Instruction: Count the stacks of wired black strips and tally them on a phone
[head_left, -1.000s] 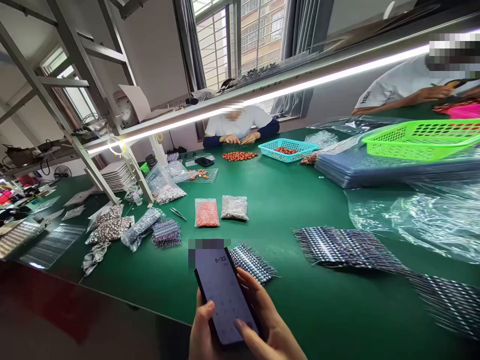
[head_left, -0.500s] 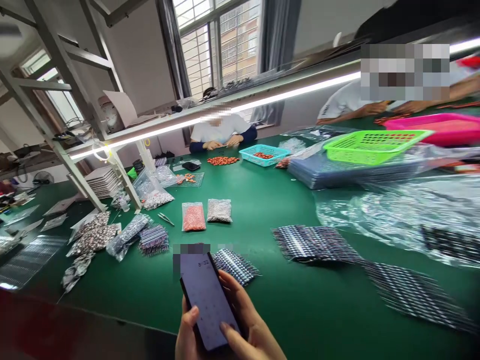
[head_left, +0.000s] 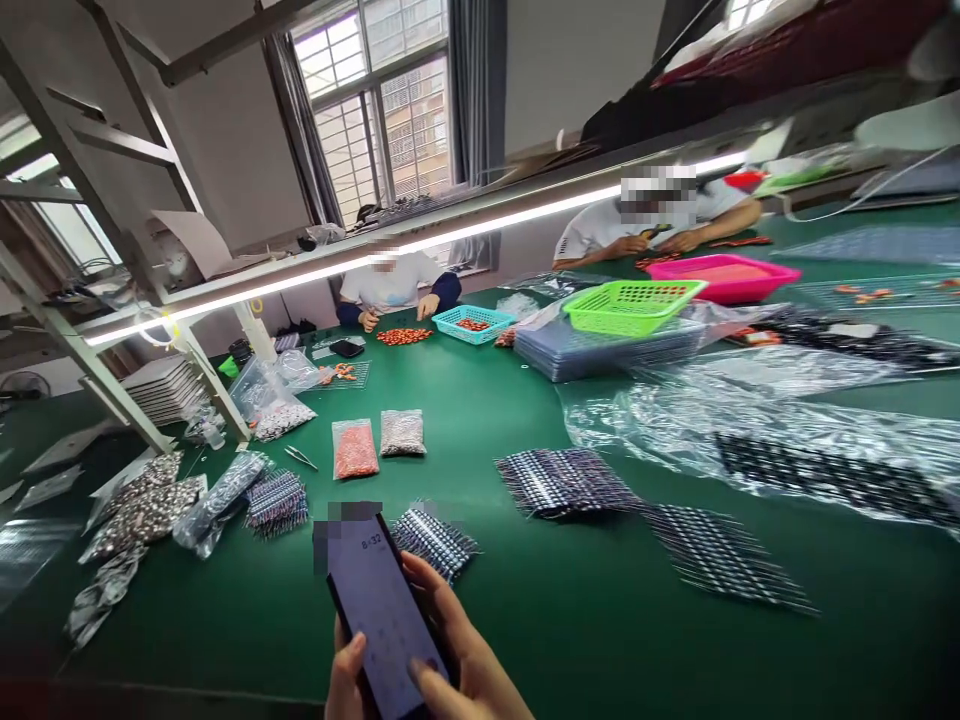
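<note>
A dark smartphone [head_left: 379,605] is held upright and slightly tilted above the table's near edge, its lit screen showing "8×32" near the top. My left hand [head_left: 346,680] grips its left side, thumb at the screen edge. Around the right side wrap the fingers of my right hand [head_left: 472,650], with the thumb over the lower screen. Just behind the phone lies a bundle of dark beaded strips [head_left: 435,540]. Farther right, a larger bundle [head_left: 562,480] and a fanned row of strips [head_left: 720,550] rest on the green table [head_left: 570,630].
Bags of pink beads [head_left: 355,449] and pale beads [head_left: 402,433] lie mid-table, with tweezers [head_left: 301,458] to their left. A green basket [head_left: 634,308] sits on stacked clear trays [head_left: 600,350]. Clear plastic sheeting [head_left: 675,425] covers the right. Two people sit across, near a blue basket [head_left: 474,325].
My view has swung right, so the table things appear farther left. The phone stays in both hands. The person across by the blue basket has moved their hands apart.
</note>
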